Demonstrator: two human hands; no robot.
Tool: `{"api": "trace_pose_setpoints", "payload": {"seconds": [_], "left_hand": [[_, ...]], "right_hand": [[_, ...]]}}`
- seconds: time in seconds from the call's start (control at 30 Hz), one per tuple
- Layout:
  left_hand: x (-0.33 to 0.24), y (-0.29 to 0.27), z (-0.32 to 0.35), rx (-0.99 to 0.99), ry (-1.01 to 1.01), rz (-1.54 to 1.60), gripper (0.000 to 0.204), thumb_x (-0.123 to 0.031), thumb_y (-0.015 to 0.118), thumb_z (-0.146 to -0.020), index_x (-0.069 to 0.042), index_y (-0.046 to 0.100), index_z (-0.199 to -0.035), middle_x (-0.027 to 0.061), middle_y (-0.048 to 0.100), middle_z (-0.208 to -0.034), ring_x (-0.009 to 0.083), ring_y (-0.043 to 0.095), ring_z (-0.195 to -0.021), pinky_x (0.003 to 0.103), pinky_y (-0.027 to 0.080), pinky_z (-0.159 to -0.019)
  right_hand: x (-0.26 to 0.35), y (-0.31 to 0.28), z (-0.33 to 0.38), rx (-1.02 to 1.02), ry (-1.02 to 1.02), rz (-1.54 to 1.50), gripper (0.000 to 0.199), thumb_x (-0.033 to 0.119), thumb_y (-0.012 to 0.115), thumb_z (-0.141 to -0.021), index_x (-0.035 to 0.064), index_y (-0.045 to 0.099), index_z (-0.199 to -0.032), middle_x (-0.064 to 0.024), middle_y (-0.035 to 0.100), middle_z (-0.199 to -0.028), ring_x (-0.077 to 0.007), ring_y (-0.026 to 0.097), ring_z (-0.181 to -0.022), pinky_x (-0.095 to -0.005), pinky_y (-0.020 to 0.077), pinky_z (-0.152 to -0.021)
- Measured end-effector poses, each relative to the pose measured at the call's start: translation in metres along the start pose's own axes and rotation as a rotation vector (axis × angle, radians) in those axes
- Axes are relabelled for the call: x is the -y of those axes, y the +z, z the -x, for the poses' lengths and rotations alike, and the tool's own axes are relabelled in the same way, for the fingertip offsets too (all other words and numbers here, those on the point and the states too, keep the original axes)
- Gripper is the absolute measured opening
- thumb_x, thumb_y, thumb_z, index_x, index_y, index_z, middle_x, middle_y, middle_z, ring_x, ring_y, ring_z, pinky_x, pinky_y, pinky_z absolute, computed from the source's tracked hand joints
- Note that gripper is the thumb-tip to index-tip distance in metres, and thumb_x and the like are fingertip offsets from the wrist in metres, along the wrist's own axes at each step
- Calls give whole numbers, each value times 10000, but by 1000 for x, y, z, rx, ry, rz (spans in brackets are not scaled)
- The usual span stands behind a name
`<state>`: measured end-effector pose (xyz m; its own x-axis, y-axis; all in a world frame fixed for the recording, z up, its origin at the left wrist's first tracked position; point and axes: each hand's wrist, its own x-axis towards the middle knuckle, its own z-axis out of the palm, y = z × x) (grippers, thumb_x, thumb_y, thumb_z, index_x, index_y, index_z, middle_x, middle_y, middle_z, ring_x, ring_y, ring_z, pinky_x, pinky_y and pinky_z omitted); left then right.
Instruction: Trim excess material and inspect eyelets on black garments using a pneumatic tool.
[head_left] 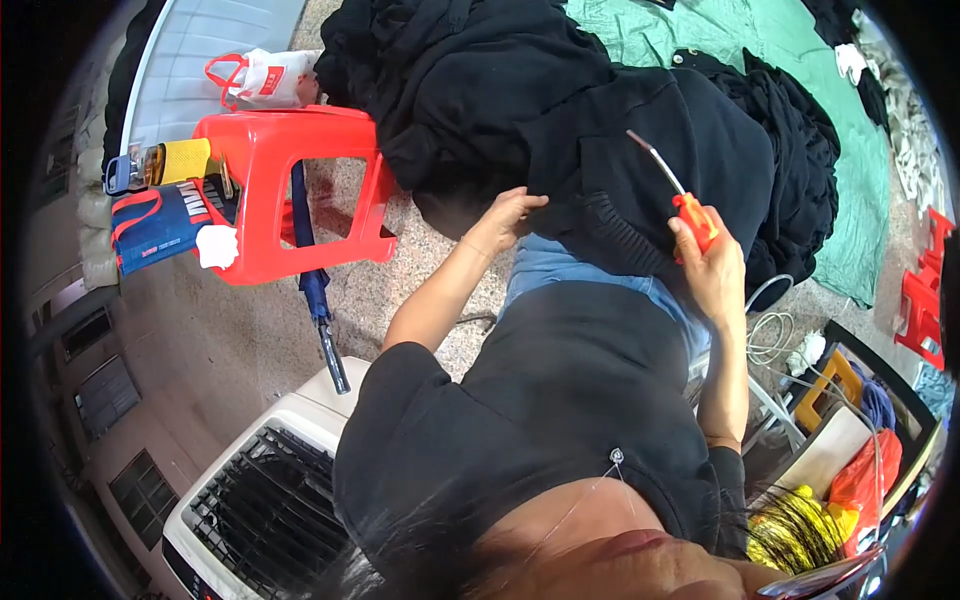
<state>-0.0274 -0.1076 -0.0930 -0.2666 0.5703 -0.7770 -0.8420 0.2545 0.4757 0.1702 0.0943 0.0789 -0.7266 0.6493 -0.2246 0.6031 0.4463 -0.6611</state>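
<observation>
A black knitted garment [690,120] lies across my lap, with a ribbed band [622,232] turned toward me. My left hand [503,217] is closed in a pinch at the garment's left edge. In my right hand [716,268] is a screwdriver-like tool [694,220] with an orange handle. Its thin metal shaft points up and to the left above the cloth. The tip appears slightly bent and seems apart from the fabric. I cannot tell its exact kind.
More black garments [450,90] heap up beyond my lap on a green sheet [855,210]. At left stands a red plastic stool [285,125] with a blue bag [165,235] and a folded umbrella [313,290] beside it. A white appliance with a black grille [265,490] sits lower left. Cables [770,335] lie at right.
</observation>
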Motion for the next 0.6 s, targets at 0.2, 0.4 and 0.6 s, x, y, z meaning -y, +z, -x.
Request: {"api": "trace_pose_setpoints", "payload": {"seconds": [0.2,0.4,0.6], "left_hand": [[-90,14,29,209,536,326,262,-169,491,-983,-9,538,-1185,116,619,-1176,231,609,-1079,384,488,-960],[-91,18,29,246,361,546,175,-131,515,-967,-9,574,-1078,106,643,-1078,221,627,-1020,367,512,-924],[-37,34,38,219,260,334,216,-104,552,-927,-23,572,-1126,70,648,-1041,213,636,-972,382,524,-883]], "right_hand": [[-16,25,3,303,-69,-385,212,215,612,-934,27,558,-1015,17,573,-798,-68,504,-751,-242,424,-698],[33,-16,41,620,-399,-449,287,264,670,-880,40,542,-1006,-100,607,-728,-289,625,-640,-326,453,-605],[56,2,37,745,-584,-141,277,274,681,-848,86,528,-982,-150,641,-765,-368,637,-737,-423,478,-594]]}}
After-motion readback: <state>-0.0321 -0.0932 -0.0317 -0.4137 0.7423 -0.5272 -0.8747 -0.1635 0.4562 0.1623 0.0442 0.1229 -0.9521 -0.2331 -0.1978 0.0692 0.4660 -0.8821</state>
